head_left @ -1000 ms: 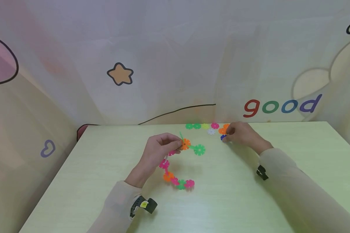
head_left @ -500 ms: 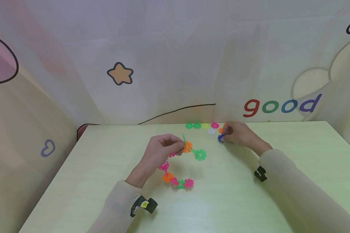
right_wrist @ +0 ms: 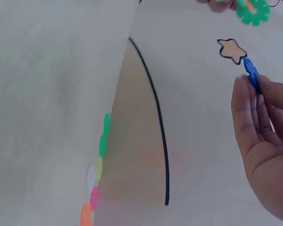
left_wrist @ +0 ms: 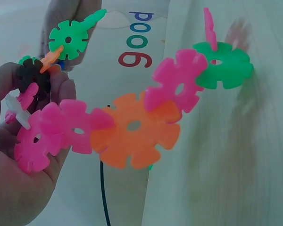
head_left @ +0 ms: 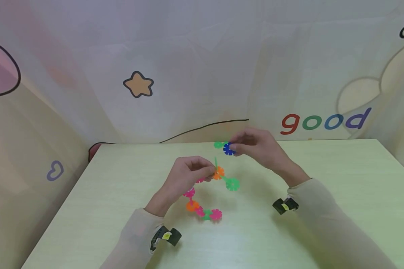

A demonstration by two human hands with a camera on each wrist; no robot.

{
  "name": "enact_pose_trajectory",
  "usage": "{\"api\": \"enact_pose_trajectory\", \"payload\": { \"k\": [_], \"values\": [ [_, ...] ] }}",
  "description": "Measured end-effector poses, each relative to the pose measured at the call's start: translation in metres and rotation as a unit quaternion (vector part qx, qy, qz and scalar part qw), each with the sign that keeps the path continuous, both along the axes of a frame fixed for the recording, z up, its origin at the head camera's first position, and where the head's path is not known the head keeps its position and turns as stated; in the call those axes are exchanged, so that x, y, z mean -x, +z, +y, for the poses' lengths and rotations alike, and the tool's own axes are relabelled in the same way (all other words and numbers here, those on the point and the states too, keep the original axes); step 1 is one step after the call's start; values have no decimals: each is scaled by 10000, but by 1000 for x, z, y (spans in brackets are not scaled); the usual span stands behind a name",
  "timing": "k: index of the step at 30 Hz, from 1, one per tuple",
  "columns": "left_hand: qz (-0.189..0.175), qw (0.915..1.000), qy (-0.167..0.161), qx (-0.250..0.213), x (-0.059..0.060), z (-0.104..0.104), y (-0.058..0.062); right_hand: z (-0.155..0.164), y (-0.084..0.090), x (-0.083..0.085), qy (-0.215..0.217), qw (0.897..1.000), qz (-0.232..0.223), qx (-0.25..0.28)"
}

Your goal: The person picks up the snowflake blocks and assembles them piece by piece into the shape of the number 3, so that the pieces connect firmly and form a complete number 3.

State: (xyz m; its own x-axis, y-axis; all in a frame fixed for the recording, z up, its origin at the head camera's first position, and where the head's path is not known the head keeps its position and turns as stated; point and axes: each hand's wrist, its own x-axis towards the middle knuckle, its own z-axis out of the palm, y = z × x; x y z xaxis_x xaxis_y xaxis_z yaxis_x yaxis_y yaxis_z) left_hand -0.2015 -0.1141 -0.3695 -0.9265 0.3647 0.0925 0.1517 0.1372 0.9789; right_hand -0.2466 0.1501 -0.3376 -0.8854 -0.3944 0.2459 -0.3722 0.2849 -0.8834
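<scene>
A pale backdrop [head_left: 195, 56] printed with a star and the word "good" rises behind a light wooden surface [head_left: 114, 186], where a person in long sleeves works with both hands raised. From where I stand, the left hand [head_left: 184, 177] pinches a chain [left_wrist: 137, 148] near its upper end, beside an orange disc, fingers curled and thumb pressed in. The chain is made of slotted plastic flower discs, mostly pink, orange and green, and hangs in a curve above the surface; I can't tell whether its lowest disc touches down. The right hand [head_left: 264, 149], near the far edge, has its grip closed on a single blue disc [head_left: 227, 149], thumb against fingertips, held apart from the chain. Beyond it, loose discs [right_wrist: 104, 143] in green, yellow, white, pink and orange lie along the far edge.

The discs look thin, smooth and very light, probably stiff with a little give at the petals. The chain would likely swing and twist at its slotted joints, so holding it right beside the end being worked seems best. The blue disc is best pinched flat across its faces at one side, leaving the opposite slots bare; smooth plastic could slip if squeezed at the rim.
</scene>
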Motion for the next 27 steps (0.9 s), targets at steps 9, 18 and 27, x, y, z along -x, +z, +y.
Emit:
{"api": "enact_pose_trajectory", "payload": {
  "k": [9, 18, 27],
  "values": [
    [108, 9997, -105, 217, -1, 1, 1, -19, -4, -14, -79, 9963, -77, 855],
    [207, 9989, -156, 380, -2, 1, -1, -25, -10, -18, -58, 9948, 61, 1016],
    [191, 9994, -114, 269, -1, 1, -2, -30, -9, -20, 183, 9949, 151, 977]
  ]
}}
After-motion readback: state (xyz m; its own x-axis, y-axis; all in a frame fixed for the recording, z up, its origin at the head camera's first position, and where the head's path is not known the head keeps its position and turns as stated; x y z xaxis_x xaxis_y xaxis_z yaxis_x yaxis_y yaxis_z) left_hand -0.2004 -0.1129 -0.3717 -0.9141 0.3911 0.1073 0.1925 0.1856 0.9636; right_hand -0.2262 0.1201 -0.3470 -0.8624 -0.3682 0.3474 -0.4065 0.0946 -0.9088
